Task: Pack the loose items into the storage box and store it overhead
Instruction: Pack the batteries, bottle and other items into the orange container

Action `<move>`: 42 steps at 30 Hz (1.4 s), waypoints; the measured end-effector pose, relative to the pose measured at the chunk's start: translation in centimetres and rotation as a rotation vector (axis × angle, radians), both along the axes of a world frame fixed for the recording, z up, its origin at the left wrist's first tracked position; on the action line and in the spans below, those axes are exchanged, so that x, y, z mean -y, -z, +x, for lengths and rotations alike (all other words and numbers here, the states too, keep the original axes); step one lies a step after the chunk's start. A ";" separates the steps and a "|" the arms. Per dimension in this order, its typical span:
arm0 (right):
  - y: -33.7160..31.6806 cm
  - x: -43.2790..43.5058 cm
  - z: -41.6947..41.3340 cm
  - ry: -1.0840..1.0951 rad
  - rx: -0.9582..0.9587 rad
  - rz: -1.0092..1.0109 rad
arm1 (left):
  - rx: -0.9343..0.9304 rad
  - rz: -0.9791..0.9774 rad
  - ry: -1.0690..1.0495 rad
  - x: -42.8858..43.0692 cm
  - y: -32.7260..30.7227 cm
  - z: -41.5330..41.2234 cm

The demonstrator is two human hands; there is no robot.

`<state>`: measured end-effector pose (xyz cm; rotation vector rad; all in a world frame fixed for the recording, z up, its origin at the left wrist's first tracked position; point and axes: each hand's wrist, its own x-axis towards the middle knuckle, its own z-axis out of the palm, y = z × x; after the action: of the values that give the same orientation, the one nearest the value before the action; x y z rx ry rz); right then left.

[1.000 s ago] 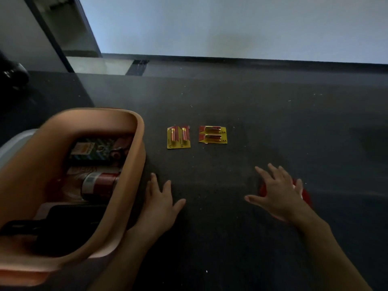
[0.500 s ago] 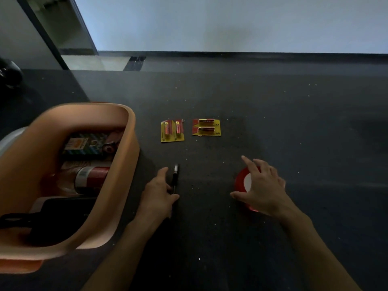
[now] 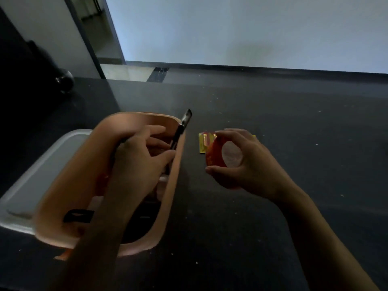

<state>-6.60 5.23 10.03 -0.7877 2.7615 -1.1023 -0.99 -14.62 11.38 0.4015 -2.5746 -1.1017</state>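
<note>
Left hand (image 3: 140, 162) is over the open storage box (image 3: 168, 185), fingers curled round a slim black pen-like tool (image 3: 180, 131). Its tip pokes up past the box's far right rim; the lower end is hidden behind my fingers. Right hand (image 3: 245, 162) is off the floor, just right of the box, thumb and fingers pinched on a red roll of tape (image 3: 216, 154), pale core facing me. Behind that hand, one yellow battery pack (image 3: 204, 142) lies flat on the dark floor (image 3: 273, 217); I see only its left part, the rest is covered by my fingers. Box is peach-coloured, sitting on the floor to my left with a grey lid (image 3: 42, 171) just beside its left wall. Inside the box I make out dark shapes near the front, too dim to name.
</note>
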 end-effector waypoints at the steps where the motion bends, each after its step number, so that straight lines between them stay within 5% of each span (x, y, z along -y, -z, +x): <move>1: -0.8 1.5 -0.1 -0.016 -0.023 -0.011 | -0.021 -0.008 -0.045 1.9 -0.5 0.2; 5: -2.6 8.5 -0.4 -0.087 -0.057 -0.066 | -0.042 -0.001 -0.134 9.1 -1.1 0.7; 14: 1.9 20.1 1.0 -0.172 -0.005 0.306 | 0.018 -0.025 0.041 16.8 1.1 -1.6; 26: 5.9 20.6 1.2 -0.188 0.223 0.441 | -0.006 -0.019 0.111 18.2 3.1 -3.2; 34: 3.7 20.3 0.7 -0.027 0.357 -0.104 | 0.022 0.026 0.101 17.3 3.4 -2.3; 38: 1.7 18.8 0.7 0.215 0.439 -0.517 | 0.044 0.093 0.271 14.9 3.2 -1.0; 42: 1.1 17.8 0.8 0.315 0.390 -0.638 | 0.051 0.122 0.432 12.8 3.4 -0.2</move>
<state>-5.81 -12.58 8.88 -0.1208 2.2507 -1.9946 -1.19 -27.45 8.03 -0.1133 -2.7211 -1.4078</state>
